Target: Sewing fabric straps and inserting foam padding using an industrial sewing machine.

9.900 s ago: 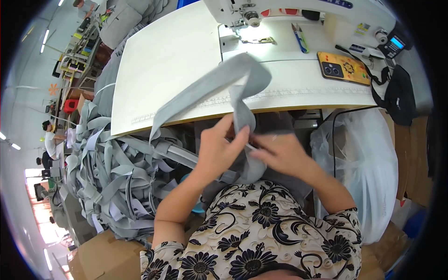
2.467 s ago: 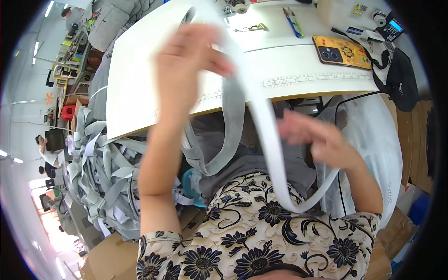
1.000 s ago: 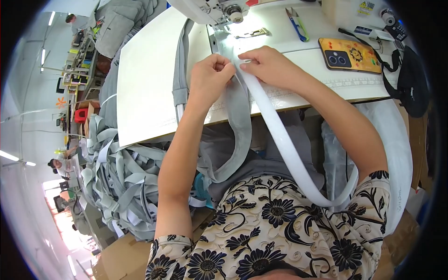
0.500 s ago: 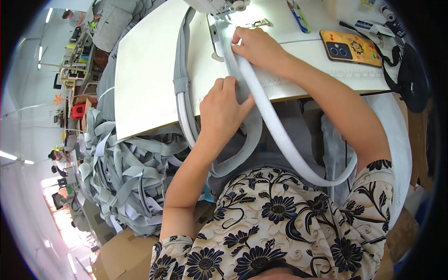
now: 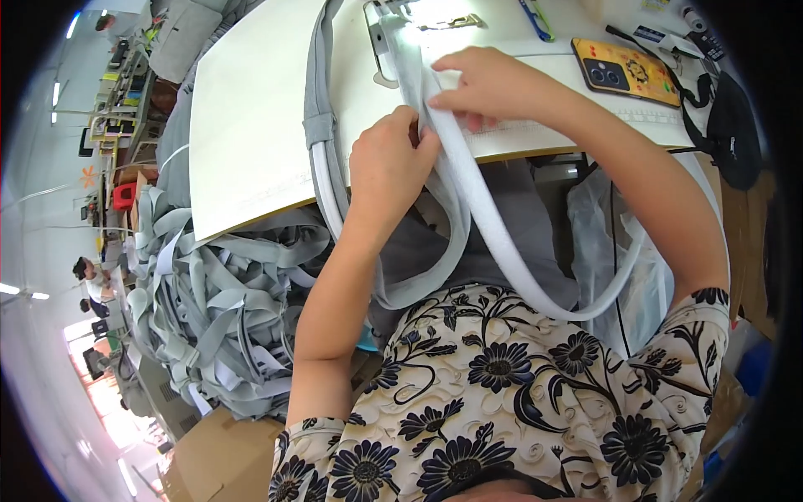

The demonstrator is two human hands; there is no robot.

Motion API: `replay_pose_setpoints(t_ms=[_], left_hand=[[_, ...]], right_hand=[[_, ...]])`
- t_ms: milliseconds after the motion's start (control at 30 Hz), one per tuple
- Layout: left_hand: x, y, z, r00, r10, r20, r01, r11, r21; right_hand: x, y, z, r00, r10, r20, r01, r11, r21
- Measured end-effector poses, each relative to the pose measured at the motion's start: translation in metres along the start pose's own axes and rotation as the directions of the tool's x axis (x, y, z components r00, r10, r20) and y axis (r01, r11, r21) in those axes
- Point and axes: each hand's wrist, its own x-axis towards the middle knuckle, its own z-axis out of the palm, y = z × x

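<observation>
My left hand (image 5: 389, 163) is closed on a grey fabric strip (image 5: 456, 230) at the table's front edge, thumb and fingers pinched over it. The strip runs up toward the sewing machine (image 5: 383, 38), whose upper part is cut off by the top of the view, and its other end loops down toward my lap. Beside it a white, fuzzy-looking strip (image 5: 489, 222) hangs from the table in a long curve to the right. My right hand (image 5: 489, 84) hovers just right of the strips near the machine, thumb and index finger apart with nothing between them.
Another grey strip (image 5: 318, 92) lies over the table (image 5: 251, 125) on the left. A heap of grey strips (image 5: 217, 309) stands below left. To the right are a phone in a yellow case (image 5: 627, 71), thread snips (image 5: 535, 18) and a black pouch (image 5: 734, 138).
My right hand has let go of the strips by the machine and drawn back to the right, fingers spreading. My left hand has slid slightly up along the grey strip.
</observation>
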Motion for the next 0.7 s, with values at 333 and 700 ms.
replay_pose_setpoints(t_ms=[333, 700], left_hand=[[-0.060, -0.003, 0.017, 0.977, -0.197, 0.080, 0.212, 0.933, -0.292], [-0.091, -0.008, 0.036, 0.989, 0.019, -0.149, -0.078, 0.913, -0.401]], right_hand=[[-0.045, 0.011, 0.036, 0.995, 0.092, 0.049, -0.104, 0.904, 0.415], [-0.096, 0.021, 0.084, 0.916, -0.091, -0.391, 0.131, 0.988, 0.077]])
